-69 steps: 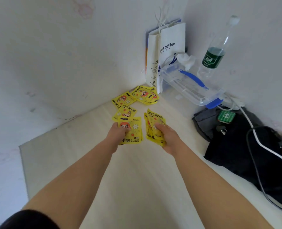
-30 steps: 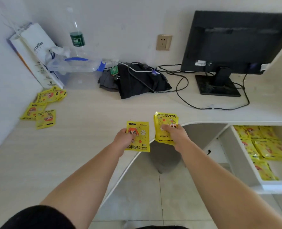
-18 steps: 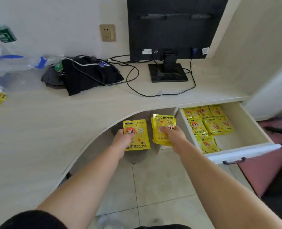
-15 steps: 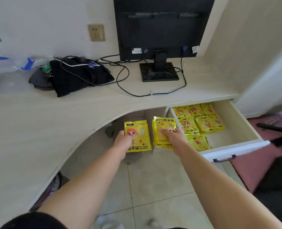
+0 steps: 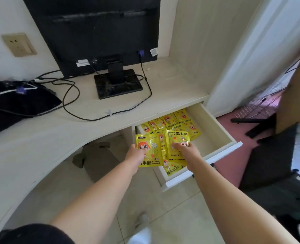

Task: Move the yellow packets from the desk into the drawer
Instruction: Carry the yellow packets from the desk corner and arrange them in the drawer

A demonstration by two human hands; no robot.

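My left hand grips one yellow packet with a cartoon face, held upright over the left edge of the open drawer. Beside it my right hand holds a small stack of yellow packets above the drawer's front half. Several more yellow packets lie flat inside the drawer, mostly along its left and back. The packets left on the desk are out of view.
A black monitor on its stand sits on the desk, with cables and a black cloth bundle to the left. A dark chair stands right of the drawer. Tiled floor lies below.
I turned from the desk corner to the drawer. Both hands carried their packets rightwards and now hold them over the open drawer instead of left of it.
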